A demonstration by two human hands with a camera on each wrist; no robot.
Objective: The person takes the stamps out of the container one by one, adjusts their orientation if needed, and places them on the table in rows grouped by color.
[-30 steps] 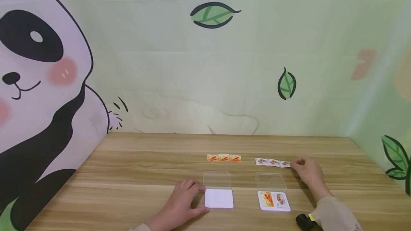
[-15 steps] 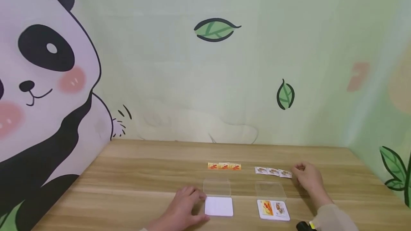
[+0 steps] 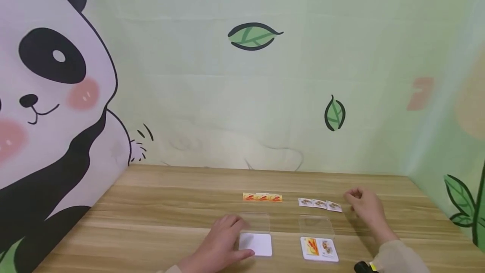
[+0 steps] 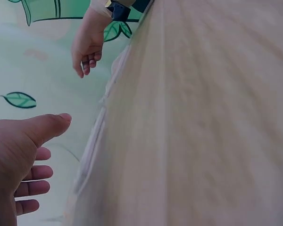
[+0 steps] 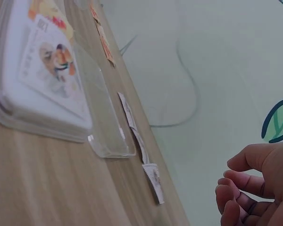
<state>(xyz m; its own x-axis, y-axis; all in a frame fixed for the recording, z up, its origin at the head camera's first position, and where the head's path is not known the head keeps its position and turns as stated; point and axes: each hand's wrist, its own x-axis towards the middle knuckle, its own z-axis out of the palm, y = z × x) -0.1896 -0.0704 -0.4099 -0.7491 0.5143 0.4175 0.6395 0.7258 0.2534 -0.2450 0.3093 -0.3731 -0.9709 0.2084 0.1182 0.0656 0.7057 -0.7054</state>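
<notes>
Head view: left hand relaxed, empty, at plain white box; right hand loosely curled, empty, near white packets.

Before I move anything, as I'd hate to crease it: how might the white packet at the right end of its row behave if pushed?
The white packet is probably light, being small and thin. It may flex: the neighbouring packets look slightly wavy from the right wrist. Rolling seems unlikely, as it lies low on the table.
</notes>
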